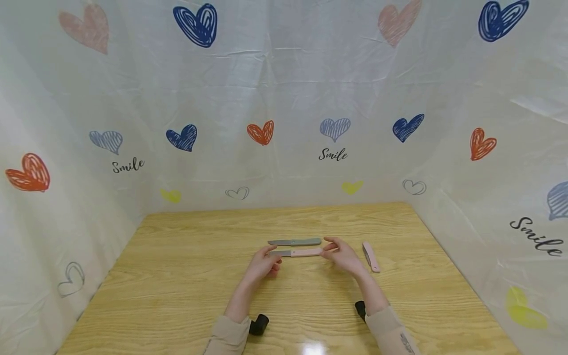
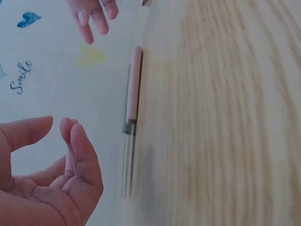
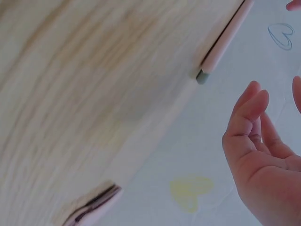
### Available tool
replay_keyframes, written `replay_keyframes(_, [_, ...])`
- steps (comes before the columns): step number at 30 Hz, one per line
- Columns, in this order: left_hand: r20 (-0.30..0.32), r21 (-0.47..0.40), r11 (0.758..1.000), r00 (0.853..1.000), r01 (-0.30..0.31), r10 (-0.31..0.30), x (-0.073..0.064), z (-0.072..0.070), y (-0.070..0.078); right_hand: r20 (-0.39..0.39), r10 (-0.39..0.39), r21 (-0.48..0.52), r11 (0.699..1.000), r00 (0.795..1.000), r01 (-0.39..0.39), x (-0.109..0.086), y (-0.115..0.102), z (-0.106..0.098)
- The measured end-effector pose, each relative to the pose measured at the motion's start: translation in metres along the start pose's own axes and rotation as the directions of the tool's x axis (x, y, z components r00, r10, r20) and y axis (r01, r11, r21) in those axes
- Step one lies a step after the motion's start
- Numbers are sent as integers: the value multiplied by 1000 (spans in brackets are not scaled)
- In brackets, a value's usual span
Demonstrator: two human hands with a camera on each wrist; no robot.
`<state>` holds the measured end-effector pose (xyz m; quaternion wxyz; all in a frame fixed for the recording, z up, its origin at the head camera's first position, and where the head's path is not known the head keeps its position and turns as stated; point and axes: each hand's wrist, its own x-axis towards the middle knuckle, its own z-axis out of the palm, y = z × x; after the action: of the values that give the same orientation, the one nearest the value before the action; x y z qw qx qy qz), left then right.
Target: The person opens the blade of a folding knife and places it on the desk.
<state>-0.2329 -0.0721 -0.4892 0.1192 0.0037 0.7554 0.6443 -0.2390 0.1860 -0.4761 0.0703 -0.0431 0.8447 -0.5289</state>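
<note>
Two unfolded folding knives lie side by side on the wooden table, blades toward the left. The farther one is a green-handled knife [image 1: 307,242]; nearer lies a pink-handled knife [image 1: 306,252], also in the left wrist view [image 2: 134,87]. My left hand [image 1: 263,265] hovers around the blade end, fingers loosely bent and holding nothing. At the handle end is my right hand [image 1: 341,255], fingers relaxed and also without anything in them. In the wrist views both hands appear raised, apart from the knives. A folded pink knife [image 1: 371,257] lies to the right of my right hand.
The wooden table [image 1: 186,276] extends to both sides of my arms. A white curtain [image 1: 284,88] printed with hearts and "Smile" surrounds its back and sides. A black wrist camera [image 1: 259,325] sits at the left cuff, another [image 1: 360,310] at the right.
</note>
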Motion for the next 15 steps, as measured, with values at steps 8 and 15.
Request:
replay_keyframes(8, [35, 10, 999, 998, -49, 48, 6, 25, 14, -44, -69, -54, 996, 997, 67, -11, -3, -27])
replay_keyframes(15, [83, -63, 994, 992, -93, 98, 10, 67, 23, -111, -78, -58, 996, 991, 71, -21, 9, -58])
